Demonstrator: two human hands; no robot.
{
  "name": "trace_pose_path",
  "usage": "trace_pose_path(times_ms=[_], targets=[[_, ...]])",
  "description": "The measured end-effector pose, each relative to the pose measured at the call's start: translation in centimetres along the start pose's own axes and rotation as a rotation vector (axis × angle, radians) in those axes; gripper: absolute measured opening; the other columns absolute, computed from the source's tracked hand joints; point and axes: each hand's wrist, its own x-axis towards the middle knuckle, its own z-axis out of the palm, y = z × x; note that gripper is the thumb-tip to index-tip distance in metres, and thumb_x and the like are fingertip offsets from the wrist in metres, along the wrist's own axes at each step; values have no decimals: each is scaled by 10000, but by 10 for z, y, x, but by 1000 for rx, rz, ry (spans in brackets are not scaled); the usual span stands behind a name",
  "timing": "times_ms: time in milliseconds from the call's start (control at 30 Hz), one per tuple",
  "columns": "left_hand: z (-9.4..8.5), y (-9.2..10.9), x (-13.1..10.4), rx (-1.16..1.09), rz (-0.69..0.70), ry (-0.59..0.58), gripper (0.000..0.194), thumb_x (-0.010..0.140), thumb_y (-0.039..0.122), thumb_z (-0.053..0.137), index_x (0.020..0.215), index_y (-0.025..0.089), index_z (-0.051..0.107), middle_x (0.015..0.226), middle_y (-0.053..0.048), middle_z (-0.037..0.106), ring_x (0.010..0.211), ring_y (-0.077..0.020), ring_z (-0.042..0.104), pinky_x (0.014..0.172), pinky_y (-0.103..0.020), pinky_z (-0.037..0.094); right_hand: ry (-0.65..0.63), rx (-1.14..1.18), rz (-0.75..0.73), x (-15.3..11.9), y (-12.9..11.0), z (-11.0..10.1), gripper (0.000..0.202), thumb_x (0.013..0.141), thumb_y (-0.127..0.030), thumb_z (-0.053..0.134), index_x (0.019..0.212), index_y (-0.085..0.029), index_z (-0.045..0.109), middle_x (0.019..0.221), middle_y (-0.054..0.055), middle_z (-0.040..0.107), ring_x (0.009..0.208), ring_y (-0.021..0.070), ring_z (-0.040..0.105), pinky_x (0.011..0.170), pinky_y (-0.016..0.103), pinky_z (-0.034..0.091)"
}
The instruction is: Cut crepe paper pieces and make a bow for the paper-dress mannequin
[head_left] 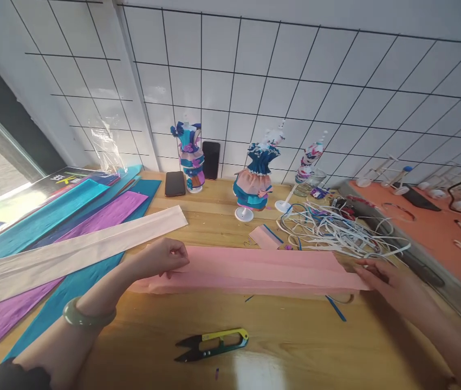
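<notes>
A long pink paper strip (pixel 263 268), folded lengthwise in layers, lies across the wooden table. Near its left end, my left hand (pixel 169 256) pinches the upper layer with curled fingers. At the opposite end, my right hand (pixel 380 273) grips the corner between thumb and fingers. Closer to me lie yellow and black thread snips (pixel 214 344), pointing left. Beyond the strip rests a small pink and blue paper piece (pixel 266 237). Thin blue scraps (pixel 336 308) lie by the strip's near edge.
Cream (pixel 149 225), purple and teal paper strips overlap at left. Small dress forms in paper dresses (pixel 254 179) stand by the tiled wall, with two phones (pixel 175 184) near the left one. Tangled white cords (pixel 344 230) lie at right, beside an orange surface (pixel 429 216).
</notes>
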Motion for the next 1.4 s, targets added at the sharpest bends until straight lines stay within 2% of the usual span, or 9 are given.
trace_pose_path(times_ms=[100, 233, 333, 433, 533, 767, 867, 1100, 1400], targets=[[0, 4, -1, 24, -16, 13, 184, 730, 359, 525, 676, 186, 555, 527, 29, 572, 468, -115, 540, 410, -178, 352, -159, -63, -56, 7, 9, -8, 205, 801, -326, 551, 914, -182, 645, 871, 121, 677, 783, 210, 629, 669, 310, 442], [0, 8, -4, 75, -24, 19, 191, 743, 355, 505, 668, 186, 550, 529, 31, 582, 470, -113, 545, 434, -180, 343, 4, -206, -132, 17, 1, -6, 217, 810, -302, 542, 923, -152, 650, 968, 159, 659, 931, 255, 599, 802, 346, 421], [-1, 10, -5, 114, -31, 35, 216, 755, 373, 491, 669, 185, 555, 507, 28, 580, 474, -115, 542, 454, -186, 346, 61, -204, -327, 16, -30, 5, 238, 849, -291, 493, 955, -143, 646, 993, 139, 645, 989, 237, 574, 856, 331, 421], [-1, 11, -7, 118, -37, 36, 254, 761, 412, 482, 689, 185, 572, 515, 22, 585, 482, -121, 541, 468, -198, 364, -112, -86, -574, 6, -76, 22, 220, 883, -231, 430, 983, -205, 624, 1017, 87, 638, 992, 209, 566, 869, 365, 444], [-4, 9, -8, 116, -19, 42, 313, 777, 468, 453, 740, 195, 602, 591, 11, 615, 520, -135, 555, 490, -218, 396, -205, -20, -678, -5, -118, 39, 183, 888, -225, 441, 961, -218, 608, 1016, 70, 633, 971, 202, 569, 842, 383, 468], [-22, -13, -1, 442, 80, 566, 333, 826, 438, 401, 839, 223, 655, 948, -38, 644, 782, -194, 588, 669, -287, 436, -362, 108, -701, -9, -170, 63, 158, 889, -180, 451, 927, -206, 602, 971, 49, 625, 921, 173, 565, 820, 338, 471], [-22, -16, 2, 392, 95, 676, 305, 841, 387, 400, 921, 233, 651, 973, -24, 660, 817, -191, 597, 690, -282, 443, -382, 158, -692, -8, -186, 73, 153, 885, -173, 461, 918, -199, 609, 962, 48, 627, 917, 173, 560, 819, 328, 463], [5, 2, 1, 261, 257, 575, 317, 863, 375, 400, 957, 210, 654, 943, -21, 688, 827, -174, 617, 711, -250, 457, -393, 199, -667, -17, -208, 102, 176, 890, -162, 454, 918, -194, 624, 918, 49, 634, 867, 167, 576, 774, 293, 467], [15, 6, 1, 245, 188, 466, 318, 884, 383, 358, 878, 229, 636, 823, 17, 673, 693, -139, 591, 638, -231, 421, -402, 196, -680, -21, -205, 106, 180, 892, -171, 453, 923, -202, 628, 916, 42, 618, 855, 152, 576, 761, 269, 466]])
